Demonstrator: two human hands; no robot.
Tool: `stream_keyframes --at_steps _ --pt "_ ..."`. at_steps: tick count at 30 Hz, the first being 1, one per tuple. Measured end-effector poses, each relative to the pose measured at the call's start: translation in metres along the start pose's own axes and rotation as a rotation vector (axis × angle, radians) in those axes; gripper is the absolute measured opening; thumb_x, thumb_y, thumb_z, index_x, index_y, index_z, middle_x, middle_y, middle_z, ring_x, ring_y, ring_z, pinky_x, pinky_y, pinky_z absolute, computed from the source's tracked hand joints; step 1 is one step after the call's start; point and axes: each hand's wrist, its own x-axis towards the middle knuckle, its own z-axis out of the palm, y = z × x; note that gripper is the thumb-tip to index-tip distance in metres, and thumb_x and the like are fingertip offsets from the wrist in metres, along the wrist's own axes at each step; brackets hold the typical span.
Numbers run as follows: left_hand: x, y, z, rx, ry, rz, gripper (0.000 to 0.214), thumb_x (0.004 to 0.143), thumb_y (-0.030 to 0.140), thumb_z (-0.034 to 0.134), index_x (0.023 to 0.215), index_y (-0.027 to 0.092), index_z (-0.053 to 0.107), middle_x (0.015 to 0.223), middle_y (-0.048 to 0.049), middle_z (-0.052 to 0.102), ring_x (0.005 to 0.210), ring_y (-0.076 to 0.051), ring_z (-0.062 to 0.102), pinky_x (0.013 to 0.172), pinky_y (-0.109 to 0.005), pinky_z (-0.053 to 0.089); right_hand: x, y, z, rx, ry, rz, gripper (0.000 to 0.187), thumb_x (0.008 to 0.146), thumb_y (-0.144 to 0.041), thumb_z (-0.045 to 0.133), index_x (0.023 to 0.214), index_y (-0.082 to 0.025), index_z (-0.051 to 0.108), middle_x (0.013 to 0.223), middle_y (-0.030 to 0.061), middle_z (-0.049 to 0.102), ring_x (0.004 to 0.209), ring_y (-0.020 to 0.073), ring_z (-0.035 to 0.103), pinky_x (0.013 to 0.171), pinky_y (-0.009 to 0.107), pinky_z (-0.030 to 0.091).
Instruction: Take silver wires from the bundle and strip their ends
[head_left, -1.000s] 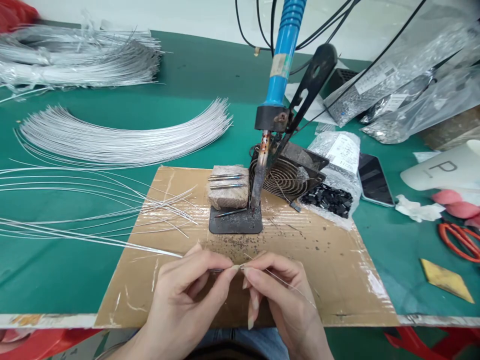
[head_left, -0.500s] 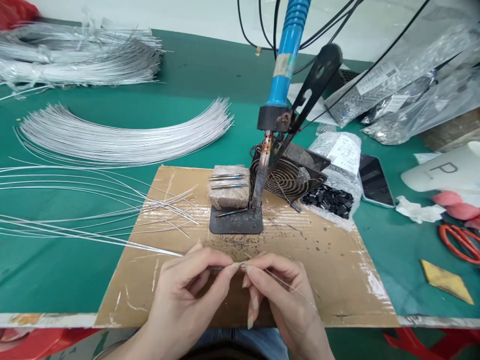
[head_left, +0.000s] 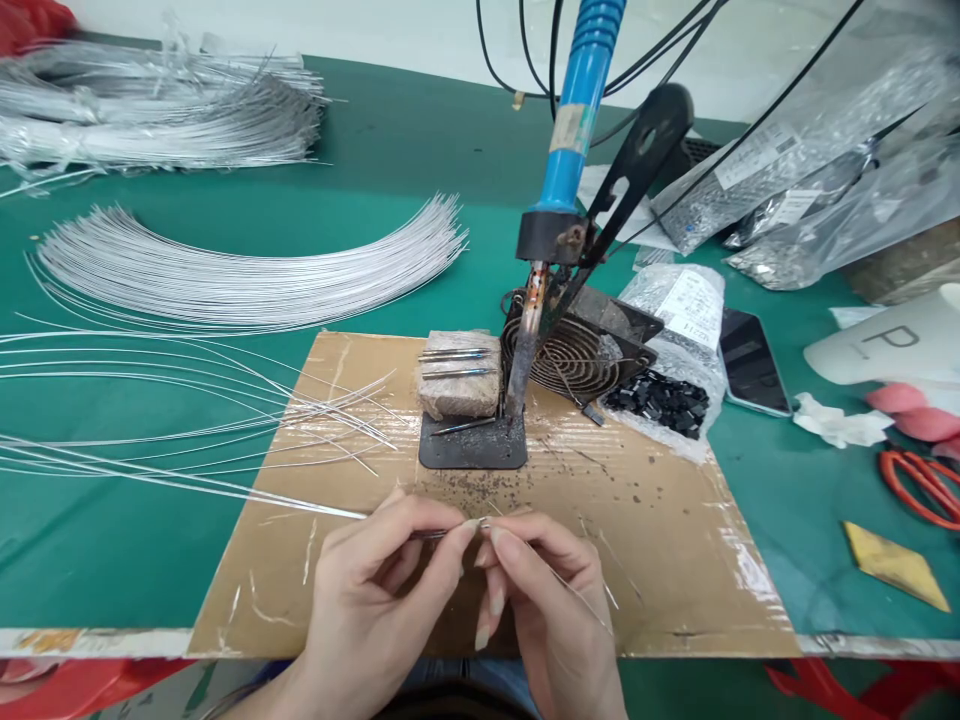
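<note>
My left hand (head_left: 390,580) is closed in a pinch on thin white wires (head_left: 319,507) that run in from the left. My right hand (head_left: 547,580) pinches a fine wire (head_left: 577,594), whose loose length trails down across the fingers. Both sets of fingertips nearly meet above the cardboard, with a tiny piece between them that is too small to name. Just beyond the hands, a blue-handled soldering iron (head_left: 577,130) leans tip-down in its black stand (head_left: 480,452).
A worn block (head_left: 457,385) carries several metal tips. Bundled white wires (head_left: 255,280) lie back left, and loose ones spread over the cardboard (head_left: 285,600). To the right are a fan (head_left: 577,355), a bag of black parts (head_left: 667,400), a phone (head_left: 752,360), a cup (head_left: 885,335) and scissors (head_left: 919,485).
My right hand has turned slightly and shifted a little left, its lower fingers curling inward. The left hand stays almost still, keeping its pinch.
</note>
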Motion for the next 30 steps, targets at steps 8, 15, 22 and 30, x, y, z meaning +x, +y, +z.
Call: stream_keyframes --at_steps 8,15,22,30 --pt "-0.002 -0.002 0.002 -0.058 0.001 -0.045 0.014 0.093 0.017 0.070 0.084 0.026 0.075 0.070 0.0047 0.073 0.058 -0.011 0.069 0.049 -0.018 0.048 -0.002 0.005 0.007 0.034 0.058 -0.039 0.016 0.085 -0.037 0.086 0.085 -0.022 0.084 0.062 -0.0008 0.072 0.043 0.0081 0.061 0.049 0.018 0.048" --pt "0.002 0.002 0.001 -0.053 0.024 -0.047 0.014 0.092 0.019 0.070 0.080 0.025 0.075 0.066 0.0039 0.073 0.053 -0.011 0.067 0.044 -0.018 0.044 0.000 0.004 0.003 0.000 0.012 -0.012 0.017 0.088 -0.040 0.084 0.088 -0.022 0.085 0.067 0.0005 0.072 0.044 0.0091 0.063 0.046 0.018 0.051" --pt "0.004 -0.005 -0.010 0.033 -0.016 -0.014 0.015 0.095 0.022 0.068 0.081 0.022 0.073 0.065 0.0028 0.069 0.051 -0.011 0.058 0.047 -0.021 0.043 0.004 -0.019 -0.041 -0.096 -0.002 -0.201 0.038 0.104 -0.046 0.059 0.105 -0.019 0.085 0.087 0.0086 0.077 0.059 0.0161 0.067 0.051 0.027 0.062" --pt "0.007 0.011 -0.028 0.445 -0.161 0.522 0.017 0.093 0.005 0.062 0.100 0.019 0.067 0.067 0.0043 0.067 0.055 -0.012 0.057 0.061 -0.030 0.044 0.008 -0.047 -0.090 -0.261 0.310 -0.433 0.036 0.094 -0.049 0.073 0.093 -0.016 0.087 0.081 0.0126 0.080 0.060 0.0166 0.069 0.058 0.024 0.060"
